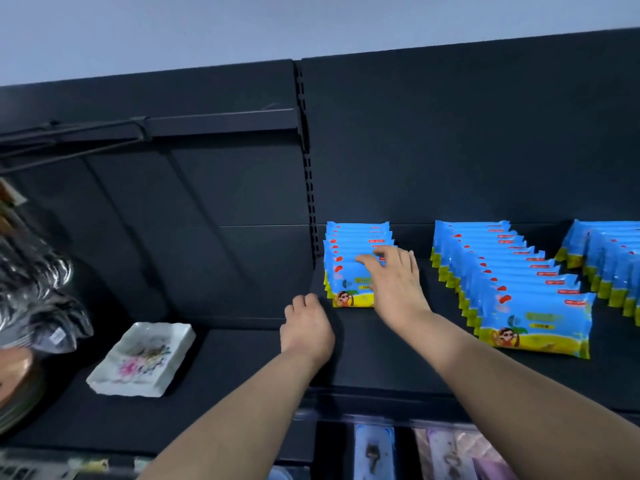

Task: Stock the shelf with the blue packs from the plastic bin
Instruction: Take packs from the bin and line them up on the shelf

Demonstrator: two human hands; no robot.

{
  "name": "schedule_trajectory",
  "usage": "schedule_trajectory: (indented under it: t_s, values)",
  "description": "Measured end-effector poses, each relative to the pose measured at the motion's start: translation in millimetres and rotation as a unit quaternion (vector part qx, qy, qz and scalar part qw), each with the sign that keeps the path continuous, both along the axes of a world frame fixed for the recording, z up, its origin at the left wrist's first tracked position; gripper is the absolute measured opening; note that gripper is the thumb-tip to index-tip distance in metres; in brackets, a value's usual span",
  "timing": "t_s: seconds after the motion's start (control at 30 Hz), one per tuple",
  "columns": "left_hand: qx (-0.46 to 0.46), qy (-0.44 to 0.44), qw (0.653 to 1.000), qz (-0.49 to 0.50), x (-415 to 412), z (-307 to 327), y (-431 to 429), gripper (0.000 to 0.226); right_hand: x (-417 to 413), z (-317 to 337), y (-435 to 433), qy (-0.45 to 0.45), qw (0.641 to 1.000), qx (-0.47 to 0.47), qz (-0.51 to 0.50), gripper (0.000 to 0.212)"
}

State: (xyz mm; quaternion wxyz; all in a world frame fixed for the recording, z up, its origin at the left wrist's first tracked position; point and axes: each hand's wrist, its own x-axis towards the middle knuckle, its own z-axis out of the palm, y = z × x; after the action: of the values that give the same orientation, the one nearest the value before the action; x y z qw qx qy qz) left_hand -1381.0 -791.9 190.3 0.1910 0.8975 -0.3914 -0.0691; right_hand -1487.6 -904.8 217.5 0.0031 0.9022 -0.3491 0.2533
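Plastic bin not in frame, so supply side is unknown.

Nearest: bagged goods on the lower tier (374,455), not ours. Above that, the dark shelf (381,358) with both forearms reaching in over its front edge.

Left grip (306,327) – fingers curled under, nothing visible in it, sitting at the shelf just left and in front of the short row. Looks like a brace, not a hold.

Right grip (394,282) – fingers spread and nearly straight, fingertips (363,259) on the upper face of the front pack (346,296). Touching, not pinching. My read: squaring or pushing the row back.

Blue packs stand on edge in three front-to-back rows: short row (353,233) against the slotted upright (313,216), long middle row (512,289) well apart to the right, third row (609,261) cut off by the frame edge. Plenty already stocked; the short row has bare shelf in front of it.

Handling, as a judgement: film-wrapped, probably light and soft, slick surface. They lean on each other, so one shove likely dominoes the row. Best hold is probably thumb on the front face, fingers behind, near the top edge; the crimped ends look too flimsy to hold.

Off to the left: white floral dish (142,358) on the neighbouring bay, silvery hanging bags (34,289) beyond it.
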Motion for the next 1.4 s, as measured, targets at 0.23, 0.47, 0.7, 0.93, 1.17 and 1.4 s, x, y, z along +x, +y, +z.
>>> schedule_trajectory:
  t_s: [0.23,0.47,0.7,0.93,1.17,1.4]
  values:
    - [0.021,-0.06,0.998,-0.005,-4,-2,-1,0.046,6,-8,-7,0.016,1.0,-0.009,-0.01,0.06]
    - [0.052,-0.114,0.992,0.004,-7,10,14,0.043,-12,-11,5,-0.032,0.996,-0.081,0.023,0.068]
    - [0.034,-0.14,0.986,0.083,-37,28,70,0.04,-46,-8,53,0.001,0.984,-0.037,0.172,0.046]
    - [0.068,-0.115,0.97,0.201,-81,16,172,0.04,-59,-25,127,-0.025,0.949,-0.041,0.31,0.048]
    - [0.183,-0.041,0.95,0.249,-100,-15,277,0.029,-74,-56,194,0.047,0.924,-0.007,0.38,0.041]
    - [0.228,0.012,0.948,0.222,-93,-68,332,0.035,-65,-101,225,0.15,0.916,0.011,0.371,0.042]
